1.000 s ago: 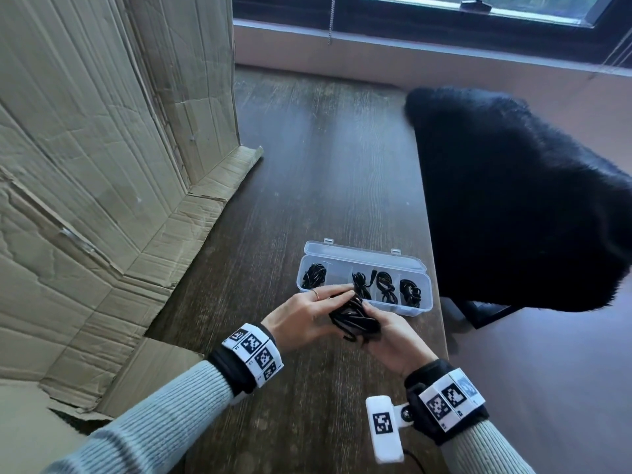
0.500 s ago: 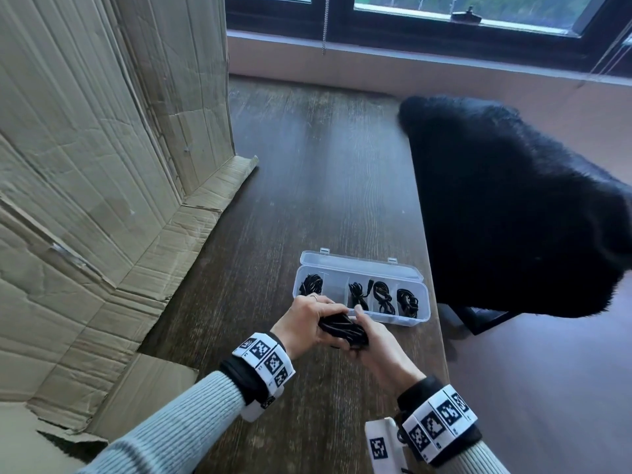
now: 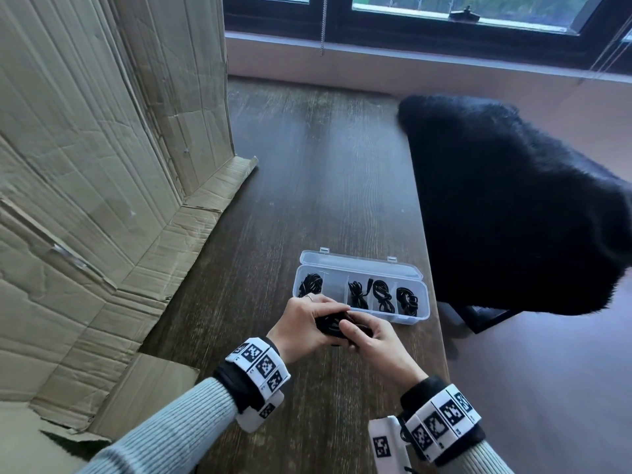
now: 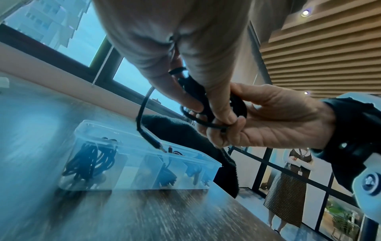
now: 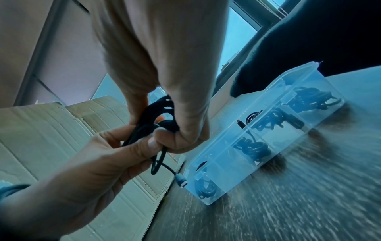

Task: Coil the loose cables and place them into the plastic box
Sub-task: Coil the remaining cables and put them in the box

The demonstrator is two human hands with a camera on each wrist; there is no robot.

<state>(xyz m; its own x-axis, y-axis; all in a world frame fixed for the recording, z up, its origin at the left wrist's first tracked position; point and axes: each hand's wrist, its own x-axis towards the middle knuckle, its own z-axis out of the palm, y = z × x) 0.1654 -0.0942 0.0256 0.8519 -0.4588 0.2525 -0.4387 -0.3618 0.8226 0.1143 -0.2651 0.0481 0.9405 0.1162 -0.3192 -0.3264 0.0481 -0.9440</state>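
A clear plastic box lies open on the dark wooden table, with black coiled cables in several of its compartments. Just in front of it both hands hold one black cable bundle above the table. My left hand grips it from the left, fingers curled over the top. From the right, my right hand pinches it with thumb on top. In the left wrist view a loose cable end hangs toward the box. The right wrist view shows a pale plug dangling below the bundle.
Flattened cardboard leans along the table's left side, with a flap lying on the tabletop. A black furry cover on a chair sits past the table's right edge. A window sill runs along the far end.
The cable loops stood looser a second ago. Both hands have since curled tighter round the bundle, pressing it compact, and stay just in front of the box.
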